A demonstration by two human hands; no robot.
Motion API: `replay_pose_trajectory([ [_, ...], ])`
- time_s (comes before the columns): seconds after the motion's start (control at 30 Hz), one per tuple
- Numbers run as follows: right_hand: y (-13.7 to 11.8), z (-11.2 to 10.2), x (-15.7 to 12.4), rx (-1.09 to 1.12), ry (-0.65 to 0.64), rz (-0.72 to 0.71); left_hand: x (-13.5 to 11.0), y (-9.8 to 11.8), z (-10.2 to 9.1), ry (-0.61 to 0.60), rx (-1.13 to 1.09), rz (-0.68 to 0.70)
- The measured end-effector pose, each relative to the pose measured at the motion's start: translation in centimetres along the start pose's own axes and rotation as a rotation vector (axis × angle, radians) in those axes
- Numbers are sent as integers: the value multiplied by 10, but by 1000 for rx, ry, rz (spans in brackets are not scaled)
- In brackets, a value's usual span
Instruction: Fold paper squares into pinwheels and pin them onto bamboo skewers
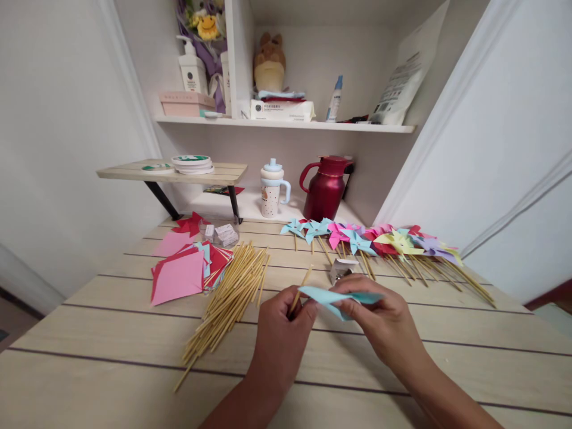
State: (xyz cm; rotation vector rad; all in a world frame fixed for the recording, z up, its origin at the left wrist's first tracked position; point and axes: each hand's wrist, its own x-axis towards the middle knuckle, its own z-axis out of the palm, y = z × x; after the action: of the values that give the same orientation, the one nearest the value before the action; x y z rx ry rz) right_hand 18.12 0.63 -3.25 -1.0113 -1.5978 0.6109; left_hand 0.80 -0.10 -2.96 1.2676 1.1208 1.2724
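Observation:
My left hand is closed around a thin wooden stick that points up and to the right. My right hand pinches a light blue folded paper pinwheel whose left tip meets the stick. Both hands hover over the wooden table near its middle. A pile of loose wooden sticks lies just left of my left hand. A row of finished paper pinwheels in several colours lies beyond my right hand.
Pink and red paper squares are stacked at the left. A small shiny container sits behind my hands. A red jug and a spotted cup stand at the back. Shelves above hold bottles and a plush toy.

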Motion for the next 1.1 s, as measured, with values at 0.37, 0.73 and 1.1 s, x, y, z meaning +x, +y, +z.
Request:
replay_pose_trajectory([
  [0.37, -6, -14, -1, -152, -65, -438, -5, 0, -2, -66, -33, 35],
  [0.73, -3, -19, -6, -116, -41, -442, -8, -3, -7, -176, -276, 122],
  [1.1, -16, -16, -2, 33, -114, -461, -3, 10, -11, 122, -205, 139],
])
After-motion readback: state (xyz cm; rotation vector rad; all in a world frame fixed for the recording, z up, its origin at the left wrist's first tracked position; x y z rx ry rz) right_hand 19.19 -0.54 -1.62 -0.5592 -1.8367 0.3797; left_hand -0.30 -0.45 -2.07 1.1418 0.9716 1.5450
